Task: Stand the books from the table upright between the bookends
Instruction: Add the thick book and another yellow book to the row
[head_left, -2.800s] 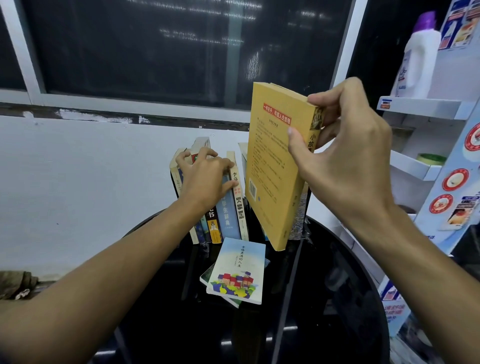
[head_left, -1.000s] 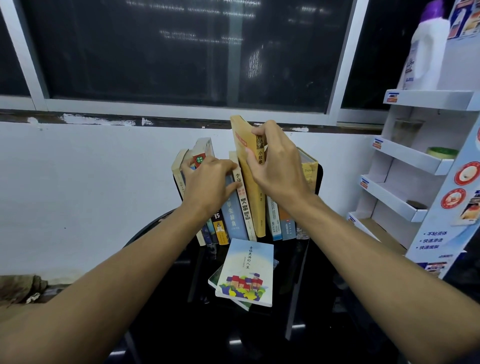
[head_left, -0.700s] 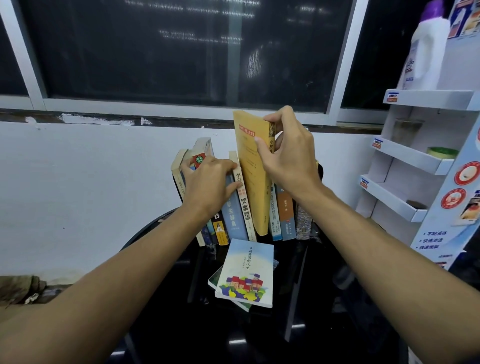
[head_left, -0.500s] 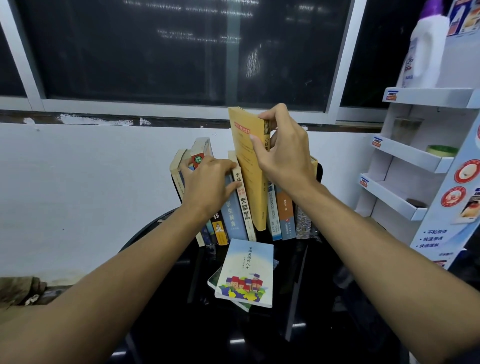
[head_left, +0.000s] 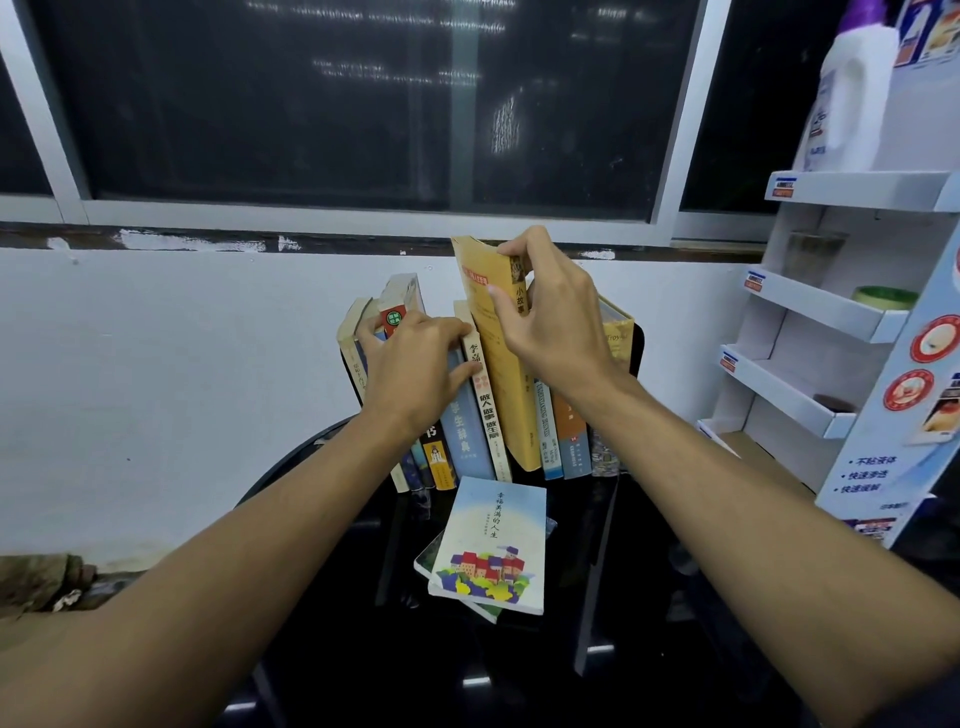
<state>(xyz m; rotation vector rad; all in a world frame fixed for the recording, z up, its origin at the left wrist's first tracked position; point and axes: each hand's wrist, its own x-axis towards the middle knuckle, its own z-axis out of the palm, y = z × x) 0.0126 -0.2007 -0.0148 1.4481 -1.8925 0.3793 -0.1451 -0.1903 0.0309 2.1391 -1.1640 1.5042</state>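
Table: two flat books; right hand grips yellow book.

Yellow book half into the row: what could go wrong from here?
1. The yellow book rises above its neighbours, pinched at its top by the right hand; it may jam in the tight gap.
2. The left books lean, held aside by the left hand; releasing early could tip them into the gap.
3. Two flat books lie close in front; a slipping book could hit them.
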